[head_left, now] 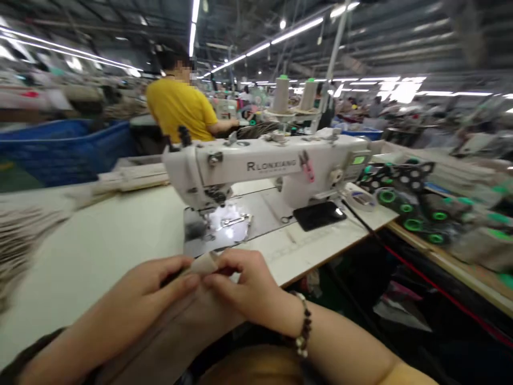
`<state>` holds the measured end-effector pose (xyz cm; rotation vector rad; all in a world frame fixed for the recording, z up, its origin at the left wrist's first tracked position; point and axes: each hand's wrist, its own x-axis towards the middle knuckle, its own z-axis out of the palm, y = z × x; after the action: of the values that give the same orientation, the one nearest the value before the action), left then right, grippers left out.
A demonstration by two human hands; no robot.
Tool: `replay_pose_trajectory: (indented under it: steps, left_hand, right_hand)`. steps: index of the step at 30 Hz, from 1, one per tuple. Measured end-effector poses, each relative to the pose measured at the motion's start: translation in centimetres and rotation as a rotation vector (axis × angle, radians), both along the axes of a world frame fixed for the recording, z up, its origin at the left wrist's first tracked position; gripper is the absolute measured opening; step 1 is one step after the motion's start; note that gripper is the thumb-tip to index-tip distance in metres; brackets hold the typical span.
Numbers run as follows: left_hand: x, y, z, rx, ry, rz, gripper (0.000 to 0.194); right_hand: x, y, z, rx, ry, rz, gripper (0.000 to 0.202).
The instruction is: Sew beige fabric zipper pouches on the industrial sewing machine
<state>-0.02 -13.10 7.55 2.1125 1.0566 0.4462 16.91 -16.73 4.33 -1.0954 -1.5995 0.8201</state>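
The beige cloth (200, 318) is at seven o'clock in view. The left hand (154, 286) and right hand (248, 280) both pinch its top, maybe so it can't slip. From it, the sewing machine (268, 164) is at one o'clock; the phone (319, 216), at two, seems set aside.

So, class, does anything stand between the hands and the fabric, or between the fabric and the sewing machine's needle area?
Nothing visible does. The left hand and right hand hold the fabric directly, just short of the sewing machine; the black phone lies off to the right.
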Motion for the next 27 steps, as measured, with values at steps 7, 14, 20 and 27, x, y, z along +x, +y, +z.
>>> replay_pose_trajectory:
  steps: [7,14,20,27]
  left_hand:
    - [-0.3,0.0,2.0,-0.132,-0.005,0.035,0.028]
    - [-1.4,0.0,2.2,-0.166,-0.023,0.074,0.031]
    - [-1.8,0.4,2.1,-0.172,-0.022,0.059,0.029]
    - [-1.8,0.3,2.1,-0.160,-0.021,0.092,0.026]
  right_hand:
    - [-0.2,0.2,0.8,-0.173,0.093,0.094,0.008]
    - [-0.6,0.4,1.1,-0.158,-0.034,0.076,0.013]
    - [-0.9,0.6,1.2,-0.134,-0.142,-0.010,0.017]
    - [-1.0,0.6,1.1,-0.137,-0.156,-0.040,0.017]
